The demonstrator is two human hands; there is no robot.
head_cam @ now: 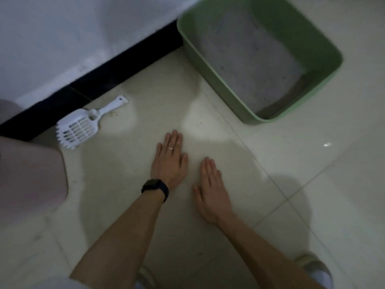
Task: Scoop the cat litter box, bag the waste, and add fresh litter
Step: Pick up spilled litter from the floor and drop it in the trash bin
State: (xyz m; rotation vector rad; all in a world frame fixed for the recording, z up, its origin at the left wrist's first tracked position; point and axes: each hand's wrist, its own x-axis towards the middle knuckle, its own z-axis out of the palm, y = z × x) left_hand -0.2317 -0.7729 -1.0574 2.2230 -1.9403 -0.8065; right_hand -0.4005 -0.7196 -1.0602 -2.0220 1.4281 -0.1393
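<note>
Both hands are held palm-down over the tiled floor (312, 184) with fingers straight and together. The left hand (169, 161), marked by a dark watch (155, 187) at the wrist, and the right hand (212, 192) are both released, and nothing is grasped. Whether the palms rest on the tiles or hover just above them cannot be told. The pose is judged to be a neutral start, with no tool yet taken up.

The white slotted scoop (78, 128) lies at about ten o'clock from the hands, close to the black skirting (93, 84), its handle pointed up and to the right. It was probably left there to be within reach of the left hand.

The green litter box (325, 57) stands at about one o'clock, one corner set against the wall. Pale grey litter (245, 59) is held in it, flecked with darker specks and thinned at the near end, where a darker strip of what may be the box bottom is seen. No distinct clumps can be made out through the blur. No waste bag or fresh litter supply is seen.
</note>
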